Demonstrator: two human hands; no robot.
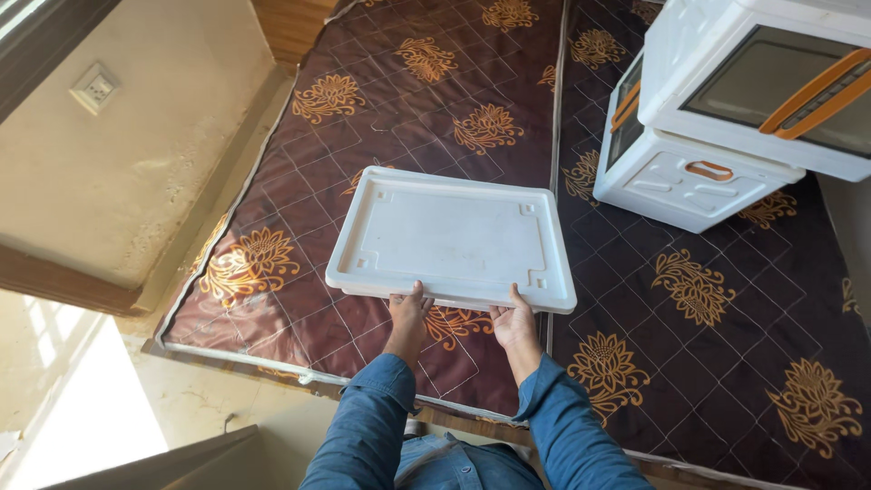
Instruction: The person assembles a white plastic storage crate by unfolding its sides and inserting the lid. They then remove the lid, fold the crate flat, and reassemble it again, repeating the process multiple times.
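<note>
Both hands, left point(407, 319) and right point(516, 328), gripping a white, apparently plastic panel point(451, 238) above a brown quilted mattress point(399, 109).

Left hand point(407, 313) and right hand point(514, 323), side by side, both gripping.

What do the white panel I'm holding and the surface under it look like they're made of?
White panel: likely moulded plastic, matte; raised rim and pressed-in notches suggest it. Left hand and right hand hold its near edge. Mattress: quilted fabric with slight sheen, brown with orange flowers; stitched diamonds and piped edge show.
</note>
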